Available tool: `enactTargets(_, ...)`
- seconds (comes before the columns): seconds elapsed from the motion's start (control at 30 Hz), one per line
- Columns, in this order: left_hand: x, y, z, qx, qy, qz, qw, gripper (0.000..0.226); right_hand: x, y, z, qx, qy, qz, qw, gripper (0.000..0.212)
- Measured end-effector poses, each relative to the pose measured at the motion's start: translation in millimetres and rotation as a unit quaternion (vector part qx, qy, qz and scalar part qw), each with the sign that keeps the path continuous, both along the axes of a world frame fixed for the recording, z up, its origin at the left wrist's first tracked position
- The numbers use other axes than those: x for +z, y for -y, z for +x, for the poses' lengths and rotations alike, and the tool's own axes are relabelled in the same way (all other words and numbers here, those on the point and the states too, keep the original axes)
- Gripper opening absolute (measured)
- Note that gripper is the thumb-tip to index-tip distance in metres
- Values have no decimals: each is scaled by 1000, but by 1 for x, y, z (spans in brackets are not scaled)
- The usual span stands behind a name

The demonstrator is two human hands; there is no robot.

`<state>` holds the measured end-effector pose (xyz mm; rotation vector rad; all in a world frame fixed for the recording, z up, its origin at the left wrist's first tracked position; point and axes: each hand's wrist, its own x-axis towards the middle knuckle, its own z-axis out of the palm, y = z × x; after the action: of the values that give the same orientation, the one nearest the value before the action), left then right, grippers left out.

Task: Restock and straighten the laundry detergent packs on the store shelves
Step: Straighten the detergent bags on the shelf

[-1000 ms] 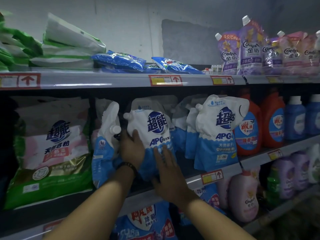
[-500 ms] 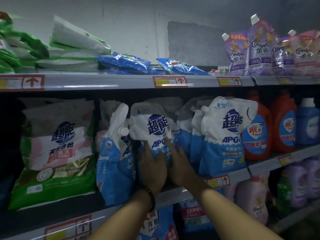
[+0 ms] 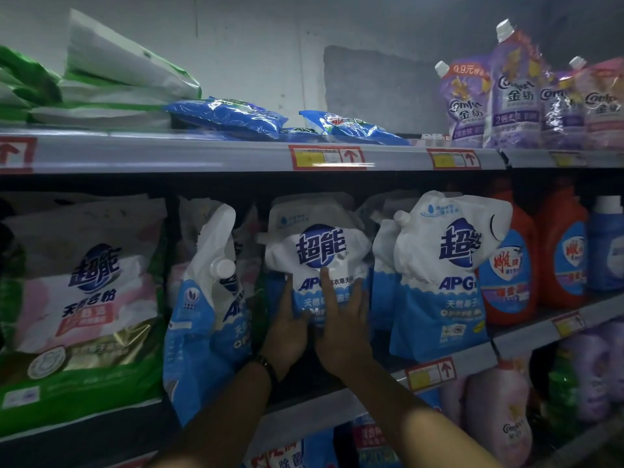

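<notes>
Holding middle pouch (image 3: 320, 251) on shelf (image 3: 526, 336): left hand (image 3: 287, 336) grip curled round its edge, right hand (image 3: 342, 332) grip spread flat against front.

The white-and-blue soft plastic detergent pouch (image 3: 320, 251) in the middle is thin creased film, faintly glossy. The pale grey metal shelf edge (image 3: 202, 157) is smooth with a dull sheen. The blue film packs (image 3: 229, 116) above it are crinkled and shiny. The orange hard plastic bottles (image 3: 564, 214) look smooth and semi-gloss. The green-and-white detergent bag (image 3: 84, 298) carries a gold foil-like band. The grey wall (image 3: 270, 45) is matt.
</notes>
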<state>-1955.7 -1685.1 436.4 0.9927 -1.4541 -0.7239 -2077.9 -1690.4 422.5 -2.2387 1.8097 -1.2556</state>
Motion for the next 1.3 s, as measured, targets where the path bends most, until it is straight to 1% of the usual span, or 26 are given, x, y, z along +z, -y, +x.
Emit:
enactTargets(0.1, -10, 9, -4, 27, 47, -63, 997, 55, -7, 13, 5, -23, -26, 29, 999, 107)
enactTargets(0.17, -13, 15, 0, 42, 60, -78, 994, 59, -7, 23, 9, -18, -25, 56, 998, 96)
enactTargets(0.23, -17, 23, 4, 65, 59, -68, 994, 62, -1, 30, 9, -6, -35, 93, 995, 91)
enactTargets(0.37, -10, 18, -10, 111, 23, -54, 992, 64, 10, 32, 3, 11, -55, 140, 989, 84)
enactTargets(0.43, -5, 9, -12, 120, 33, -28, 992, 69, 12, 28, 3, 14, -65, 157, 985, 87)
enactTargets(0.5, -4, -5, -6, 122, 76, 3, 990, 71, 15, 25, 3, 12, -79, 174, 981, 97)
enactTargets(0.57, -7, -28, 2, 126, 129, -9, 984, 57, 17, 22, 2, 5, -91, 190, 978, 103)
enactTargets(0.63, -3, -65, 4, 132, 183, -14, 974, 36, 18, 21, 3, 4, -92, 199, 976, 102)
enactTargets(0.67, 1, -84, 3, 139, 202, -20, 969, 29, 18, 20, 5, 1, -86, 200, 976, 102)
enactTargets(0.7, 8, -102, 3, 160, 206, -37, 965, 25, 19, 18, 7, -5, -74, 202, 977, 105)
enactTargets(0.77, 25, -136, 9, 236, 172, -91, 952, 22, 22, 12, 12, -19, -62, 206, 976, 111)
enactTargets(0.8, 32, -149, 14, 276, 152, -128, 940, 22, 24, 5, 12, -25, -69, 207, 976, 113)
enactTargets(0.87, 32, -164, 27, 352, 129, -177, 910, 30, 26, -11, 7, -30, -85, 203, 975, 116)
enactTargets(0.9, 26, -168, 33, 395, 116, -176, 894, 35, 26, -17, 6, -26, -80, 203, 976, 114)
enactTargets(0.93, 19, -169, 39, 433, 102, -167, 880, 41, 29, -24, 8, -20, -61, 206, 976, 109)
enactTargets(0.97, 12, -170, 43, 463, 92, -154, 868, 48, 33, -35, 13, -14, -21, 211, 977, 98)
enactTargets(1.0, 4, -168, 46, 486, 89, -132, 859, 57, 37, -46, 22, -6, 25, 205, 978, 80)
enactTargets(1.03, -2, -164, 47, 501, 89, -94, 856, 69, 40, -59, 33, 6, 68, 183, 981, 61)
enactTargets(1.07, -6, -160, 46, 510, 88, -53, 854, 83, 42, -71, 45, 26, 99, 151, 983, 47)
enactTargets(1.1, -7, -156, 46, 511, 85, -17, 855, 92, 44, -83, 57, 59, 124, 125, 983, 39)
enactTargets(1.13, -8, -151, 47, 511, 84, 5, 856, 95, 44, -94, 69, 103, 145, 119, 977, 32)
enactTargets(1.2, -8, -144, 51, 496, 84, 27, 864, 87, 46, -118, 89, 196, 173, 154, 953, 25)
enactTargets(1.27, -10, -137, 60, 460, 84, 31, 883, 83, 43, -131, 100, 233, 206, 178, 933, 28)
enactTargets(1.3, -12, -135, 65, 442, 84, 31, 893, 84, 41, -134, 103, 234, 220, 177, 930, 29)
